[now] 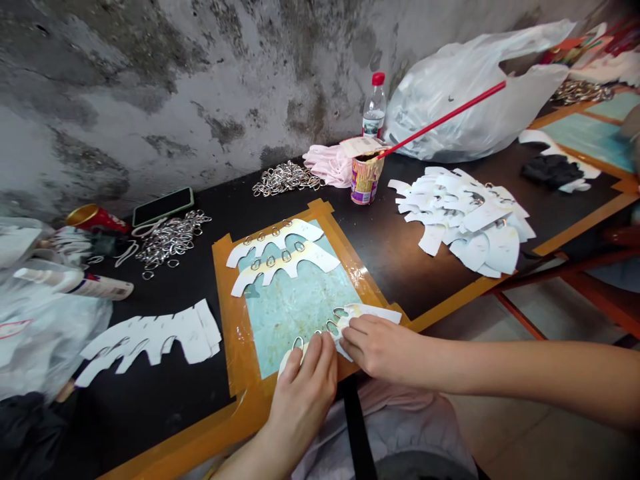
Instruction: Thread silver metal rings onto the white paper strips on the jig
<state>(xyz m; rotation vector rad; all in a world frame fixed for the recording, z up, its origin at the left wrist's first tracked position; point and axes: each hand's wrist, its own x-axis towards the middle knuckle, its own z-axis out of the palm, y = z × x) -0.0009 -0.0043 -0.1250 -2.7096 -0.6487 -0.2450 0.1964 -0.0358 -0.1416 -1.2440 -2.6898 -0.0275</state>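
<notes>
On the near edge of a teal sheet (283,330) lies a white scalloped cut-out strip (386,313), with several metal rings along it. My left hand (307,383) is closed on its left end, fingertips beside an upright ring (298,343). Toward the other end, my right hand (373,343) has its fingers bunched and pressed on the strip, close to two rings (332,327). Both hands cover much of the strip's middle. Farther back on the sheet rest two similar strips, an upper one (307,230) and a lower one (320,259), each carrying several rings along a yellowish band.
Left are stacked white strips (193,333), a ring pile (173,240), a phone (163,207), and a white bottle (103,285). Behind are more rings (283,180), a paper cup (365,183) with a red stick, and a plastic bottle (374,110). Finished-looking pieces (465,213) heap at right.
</notes>
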